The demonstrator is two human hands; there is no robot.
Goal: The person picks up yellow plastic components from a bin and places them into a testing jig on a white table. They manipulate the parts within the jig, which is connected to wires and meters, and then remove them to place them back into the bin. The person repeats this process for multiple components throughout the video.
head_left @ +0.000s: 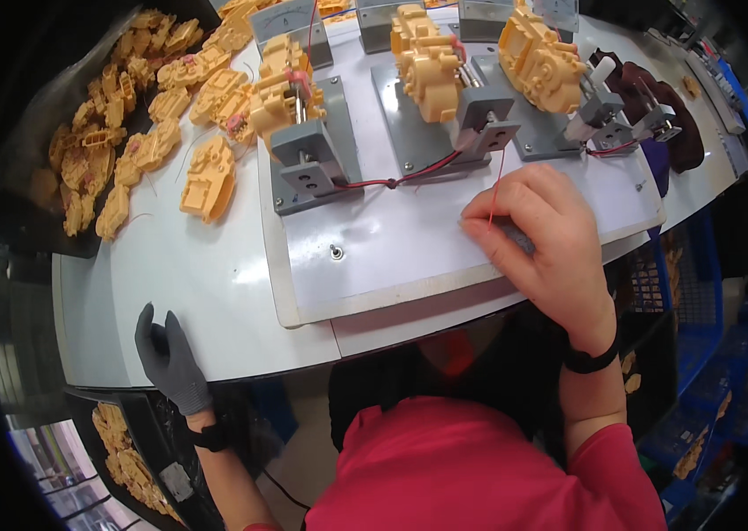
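My right hand (547, 243), bare with a black wristband, is closed in a pinch on a thin red wire (499, 181). The wire runs up toward the grey clamp block (482, 119) of the middle fixture. Above that block sits a yellow plastic gear housing (430, 66). My left hand (170, 358) wears a grey glove and hovers by the table's near left edge, fingers apart, holding nothing. Similar yellow housings rest on the left fixture (312, 155) and the right fixture (538, 124). Twisted red and black leads (392, 183) link the left and middle fixtures.
Loose yellow housings (208, 180) lie across the left of the table, beside a heaped black bin (15, 208). A toggle switch (336, 252) stands up from the white board (374, 279). Meters (290, 22) line the back. Blue crates (701, 354) stand below right.
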